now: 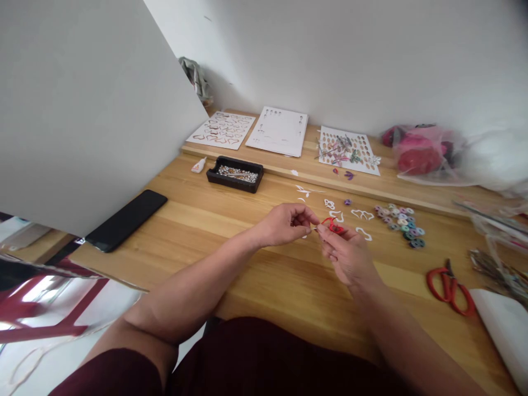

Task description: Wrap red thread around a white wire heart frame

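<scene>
The red piece (333, 225) I hold is small and bright, with a thin outline that curves into an open loop on its far side and a fuller, darker red patch toward the right. It sits raised, a little right of the scene's middle, pinched in the fingers of my right hand (346, 254). A slim, pale end points left, to the fingertips of my left hand (286, 224); I can't tell whether they touch it. Its near side is hidden behind my right fingers.
</scene>
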{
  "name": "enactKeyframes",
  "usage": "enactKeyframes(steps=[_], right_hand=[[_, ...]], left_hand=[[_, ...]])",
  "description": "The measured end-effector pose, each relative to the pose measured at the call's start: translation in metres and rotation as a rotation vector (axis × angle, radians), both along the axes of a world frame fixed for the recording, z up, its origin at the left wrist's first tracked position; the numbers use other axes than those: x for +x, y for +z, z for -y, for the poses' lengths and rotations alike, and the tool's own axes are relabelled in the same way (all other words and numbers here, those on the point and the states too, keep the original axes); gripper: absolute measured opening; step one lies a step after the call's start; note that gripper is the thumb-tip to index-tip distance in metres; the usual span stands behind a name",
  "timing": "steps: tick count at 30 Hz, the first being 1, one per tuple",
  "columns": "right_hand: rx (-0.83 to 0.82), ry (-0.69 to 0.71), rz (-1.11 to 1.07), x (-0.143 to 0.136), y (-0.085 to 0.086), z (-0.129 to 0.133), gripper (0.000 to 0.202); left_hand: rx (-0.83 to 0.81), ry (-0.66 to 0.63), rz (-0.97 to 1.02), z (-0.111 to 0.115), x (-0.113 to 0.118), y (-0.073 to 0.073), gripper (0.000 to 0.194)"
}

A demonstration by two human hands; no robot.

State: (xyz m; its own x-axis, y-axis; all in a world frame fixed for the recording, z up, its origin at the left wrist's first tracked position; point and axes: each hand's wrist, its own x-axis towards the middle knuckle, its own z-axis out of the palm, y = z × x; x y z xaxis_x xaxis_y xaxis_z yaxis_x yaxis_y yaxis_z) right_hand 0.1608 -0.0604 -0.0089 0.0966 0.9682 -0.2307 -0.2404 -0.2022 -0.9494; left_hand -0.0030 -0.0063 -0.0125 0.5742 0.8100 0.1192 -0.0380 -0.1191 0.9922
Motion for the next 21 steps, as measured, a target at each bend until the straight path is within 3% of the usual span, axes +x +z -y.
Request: enactKeyframes(steps=[7,21], right_hand=[[0.059,-0.008,0.050,0.0007,-0.0049,0.0007,0.031],[-0.018,0.096,0.092,0.0078,-0.0039,-0.0001,0.030]], left_hand=[[0.063,0.017,-0.043,0.0009,0.0008,-0.0014,0.020],[0.150,-0.048,-0.111,0.0046,-0.0031,0.0085,0.024]])
